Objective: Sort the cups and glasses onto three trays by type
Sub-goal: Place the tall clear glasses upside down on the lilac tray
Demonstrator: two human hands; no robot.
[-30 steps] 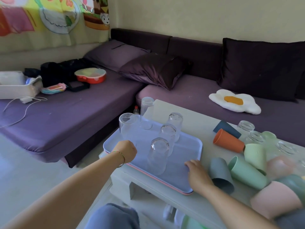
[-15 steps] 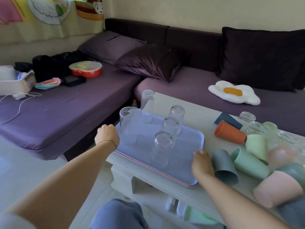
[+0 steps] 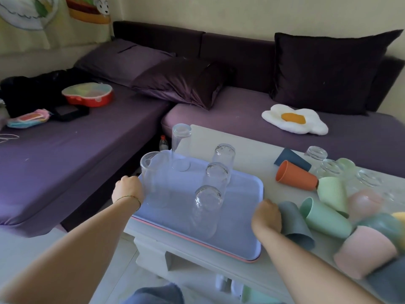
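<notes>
a pale low surface (image 3: 252, 154) fronts a purple sofa (image 3: 65, 163), with the blue tray (image 3: 241, 207) of clear glasses (image 3: 215, 178) at centre frame. left hand (image 3: 128, 189) and right hand (image 3: 266, 216) each have a curled grip on opposite tray rims; the step looks like shifting the filled tray, which calls for a level, slow carry, plastic cups (image 3: 295, 176) unsorted at right

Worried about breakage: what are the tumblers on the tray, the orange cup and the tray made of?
By looks: tumblers probably glass, see-through with glints; orange cup opaque, matte, probably plastic; tray smooth pale blue, pink-edged, likely plastic.

No legible text; wall hanging (image 3: 87, 9) print possibly lettered, too blurred
</notes>
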